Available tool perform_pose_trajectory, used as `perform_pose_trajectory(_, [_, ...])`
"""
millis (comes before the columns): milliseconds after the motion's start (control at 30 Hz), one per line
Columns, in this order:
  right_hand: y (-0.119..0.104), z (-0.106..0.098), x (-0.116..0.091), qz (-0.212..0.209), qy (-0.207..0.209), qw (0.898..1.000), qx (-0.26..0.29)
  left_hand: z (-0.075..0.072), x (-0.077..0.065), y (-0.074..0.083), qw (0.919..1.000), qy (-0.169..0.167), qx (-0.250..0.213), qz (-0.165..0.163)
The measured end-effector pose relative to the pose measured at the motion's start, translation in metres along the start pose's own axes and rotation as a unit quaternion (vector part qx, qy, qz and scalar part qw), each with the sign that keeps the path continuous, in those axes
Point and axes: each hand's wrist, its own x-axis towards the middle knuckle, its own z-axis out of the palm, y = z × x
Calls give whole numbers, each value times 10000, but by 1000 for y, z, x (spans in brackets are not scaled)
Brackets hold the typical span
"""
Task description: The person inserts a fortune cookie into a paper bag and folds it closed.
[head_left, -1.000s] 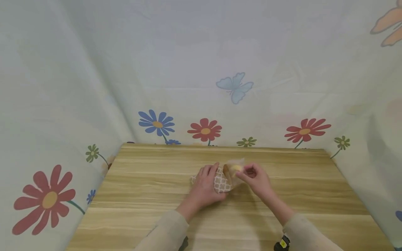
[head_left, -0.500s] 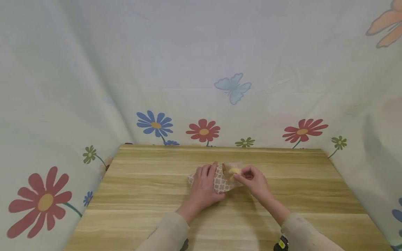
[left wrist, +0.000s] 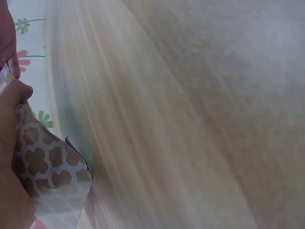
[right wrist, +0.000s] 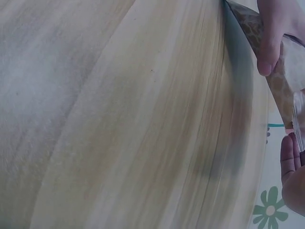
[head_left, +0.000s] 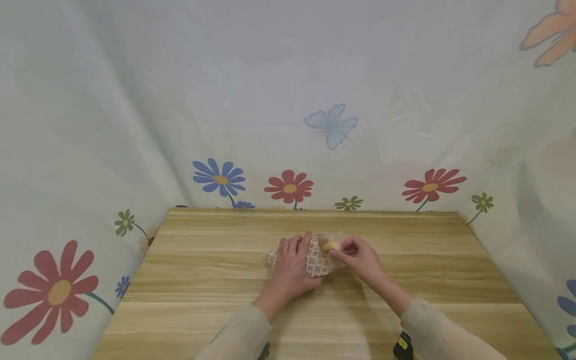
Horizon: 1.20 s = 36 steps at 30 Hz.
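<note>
Near the middle of the table lies a tan paper bag (head_left: pixel 317 263) with a white lattice print, its mouth towards the right. My left hand (head_left: pixel 289 269) grips it from above, fingers over the far side and thumb on the near side. My right hand (head_left: pixel 363 257) pinches a clear plastic packet with something yellow (head_left: pixel 329 246) in it, right at the bag's mouth. In the right wrist view the clear plastic (right wrist: pixel 299 119) shows between the bag and my right fingers. The left wrist view shows the printed bag (left wrist: pixel 52 164) beside my left thumb. Inside the bag is mostly hidden.
The wood-grain table (head_left: pixel 202 280) extends around both hands. A pale cloth (head_left: pixel 252 90) printed with flowers and butterflies stands behind it and at both sides. Dark wrist gear (head_left: pixel 402 346) hangs under the right sleeve.
My right hand has moved slightly left and nearer, carrying the packet closer to the bag's mouth, and less of the clear plastic shows. The left hand keeps its hold; the head view has shifted slightly.
</note>
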Motion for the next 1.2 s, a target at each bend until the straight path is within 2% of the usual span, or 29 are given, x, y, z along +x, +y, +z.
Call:
perform_pose_trajectory(200, [-1,3,4,-140,-194,9996,-116,0,2,0,10000,16,76,15])
perform_pose_trajectory(567, [-1,4,3,-379,-433,9983,71,1,2,-1,9999,61,33,79])
perform_pose_trajectory(767, [-4,2,2,-684,-635,9956,127,1,2,0,9997,179,81,159])
perform_pose_trajectory(933, [-5,-2,2,-876,-787,9930,-11,0,1,0,9991,311,10,281])
perform_pose_trajectory(1200, [-7,-13,4,-1073,-976,9890,-298,1,0,-1,9989,306,-4,354])
